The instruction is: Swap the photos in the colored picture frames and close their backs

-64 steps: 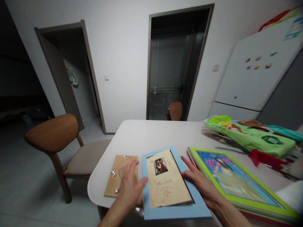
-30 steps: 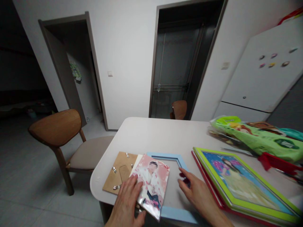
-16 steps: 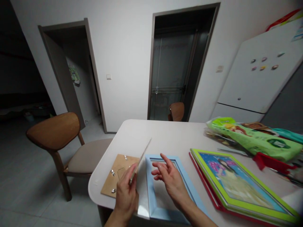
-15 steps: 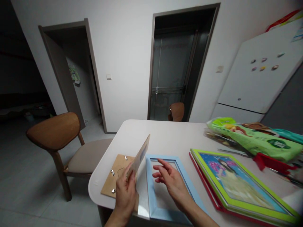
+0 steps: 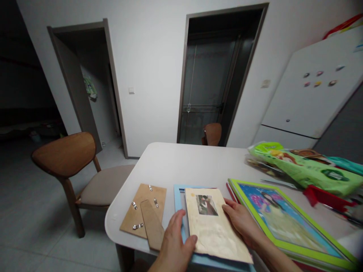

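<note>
A cream paper sheet (image 5: 211, 234) with a small printed picture near its top lies over a light blue picture frame (image 5: 177, 198), hiding most of it. My right hand (image 5: 242, 223) has its thumb and fingers on the sheet's right edge, pinching it. At the left edge, my left hand (image 5: 177, 240) rests with fingers and thumb apart, the thumb tip on the paper. Just left lies a brown backing board (image 5: 138, 198) with several metal clips, its stand strip (image 5: 151, 223) slanting toward my left hand.
To the right, a green-framed picture (image 5: 280, 219) lies on a red frame (image 5: 231, 192). Behind it are a green plastic package (image 5: 309, 166) and a red object (image 5: 326, 198). A wooden chair (image 5: 68, 155) stands left of the white table (image 5: 195, 162).
The sheet has gone from upright in my left hand to flat over the blue frame. My right hand has moved right, onto its edge. The backing board's stand strip now shows.
</note>
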A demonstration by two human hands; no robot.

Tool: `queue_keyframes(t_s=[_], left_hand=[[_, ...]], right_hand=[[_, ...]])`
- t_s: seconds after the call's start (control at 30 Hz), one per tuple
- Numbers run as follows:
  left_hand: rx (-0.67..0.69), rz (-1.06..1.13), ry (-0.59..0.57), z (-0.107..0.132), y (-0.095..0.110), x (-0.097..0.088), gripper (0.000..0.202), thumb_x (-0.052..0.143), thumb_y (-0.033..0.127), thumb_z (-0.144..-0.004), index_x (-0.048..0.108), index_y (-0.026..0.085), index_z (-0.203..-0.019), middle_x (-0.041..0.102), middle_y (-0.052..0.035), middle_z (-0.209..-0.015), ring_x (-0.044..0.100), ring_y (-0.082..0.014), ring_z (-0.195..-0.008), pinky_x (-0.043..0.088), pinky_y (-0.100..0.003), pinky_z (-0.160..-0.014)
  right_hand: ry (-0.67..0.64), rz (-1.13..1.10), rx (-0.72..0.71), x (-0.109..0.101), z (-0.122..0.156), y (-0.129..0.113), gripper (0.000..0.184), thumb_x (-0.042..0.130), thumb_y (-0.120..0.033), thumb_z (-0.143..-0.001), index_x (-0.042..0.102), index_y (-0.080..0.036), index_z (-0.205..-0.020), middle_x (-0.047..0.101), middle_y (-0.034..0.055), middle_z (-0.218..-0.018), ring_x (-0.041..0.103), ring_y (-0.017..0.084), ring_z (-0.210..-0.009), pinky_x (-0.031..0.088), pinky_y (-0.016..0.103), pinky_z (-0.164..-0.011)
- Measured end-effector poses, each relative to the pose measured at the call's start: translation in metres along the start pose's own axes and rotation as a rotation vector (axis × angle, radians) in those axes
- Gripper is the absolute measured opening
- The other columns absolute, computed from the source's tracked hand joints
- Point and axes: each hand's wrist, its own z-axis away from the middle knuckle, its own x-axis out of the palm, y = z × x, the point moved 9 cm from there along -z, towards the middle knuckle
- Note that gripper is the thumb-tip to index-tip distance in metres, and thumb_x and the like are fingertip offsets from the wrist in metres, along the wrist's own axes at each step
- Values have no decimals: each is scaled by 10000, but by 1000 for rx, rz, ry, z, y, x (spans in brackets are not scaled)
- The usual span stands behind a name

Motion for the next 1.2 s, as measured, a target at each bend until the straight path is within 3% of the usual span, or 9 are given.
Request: queue_keyframes(t_s=[0.2, 0.47, 0.6, 0.77, 0.9, 1.0, 1.07, 1.13, 1.2], left_hand=[[182, -300, -156, 8, 4, 25, 609, 536, 182, -632, 372, 63, -1206, 331, -180, -1292, 268, -271, -1202, 240, -440, -992], [220, -377, -182, 6, 8, 22, 530, 555, 193, -645, 445, 81, -1151, 398, -188, -1246, 337, -289, -1160, 282, -463, -962], [213, -448, -195, 6, 18, 21, 423, 569, 195, -648, 512, 129, -1062, 426, -144, -1232, 361, -268, -1141, 298, -434, -955], [220, -550, -184, 3, 27, 19, 252, 588, 188, -661, 570, 172, -911, 492, -73, -1153, 414, -219, -1075, 323, -349, -933], [247, -657, -176, -2, 31, 25, 54, 547, 189, -709, 598, 181, -725, 573, -30, -944, 472, -199, -962, 368, -336, -860], [239, -681, -210, 0, 33, 27, 89, 562, 253, -707, 611, 182, -725, 584, -36, -927, 466, -221, -979, 356, -368, -872], [244, -648, -263, 5, 32, 23, 236, 584, 322, -686, 600, 181, -876, 545, -62, -1078, 413, -245, -1073, 292, -404, -937], [240, -641, -287, 11, 24, 6, 466, 587, 351, -671, 495, 176, -1093, 415, -89, -1251, 311, -256, -1172, 212, -433, -984], [185, -695, -229, 13, 7, -25, 624, 590, 323, -656, 359, 182, -1218, 286, -94, -1334, 213, -255, -1225, 164, -455, -997]], right_hand=[[173, 340, -81, -2, -12, -7, 464, 322, -239, -700, 530, -72, -1080, 669, 97, -793, 607, 177, -590, 426, 245, -518], [232, 453, -131, -5, -17, -12, 456, 305, -242, -729, 517, -67, -1092, 665, 100, -733, 598, 179, -588, 417, 258, -540], [235, 531, -202, 2, -18, -17, 398, 342, -214, -719, 556, -104, -1037, 657, 104, -755, 597, 205, -679, 420, 293, -634], [334, 674, -378, 10, -10, -25, 467, 370, -210, -735, 424, -19, -1157, 559, 174, -1045, 502, 236, -963, 366, 335, -830], [212, 747, -487, 27, -8, -22, 428, 383, -194, -749, 436, -56, -1151, 577, 133, -1020, 508, 201, -928, 373, 312, -829], [117, 837, -551, 40, -4, -25, 319, 403, -193, -749, 560, -134, -1021, 571, 103, -1048, 487, 208, -964, 346, 328, -847], [78, 886, -539, 45, -1, -29, 286, 399, -203, -760, 597, -174, -965, 583, 89, -1027, 493, 214, -952, 347, 336, -827], [73, 887, -525, 50, 6, -37, 289, 394, -221, -770, 596, -178, -971, 580, 93, -1031, 493, 215, -950, 344, 335, -818], [56, 841, -542, 64, 19, -50, 298, 396, -242, -774, 587, -162, -988, 573, 102, -1040, 483, 211, -961, 327, 326, -835]])
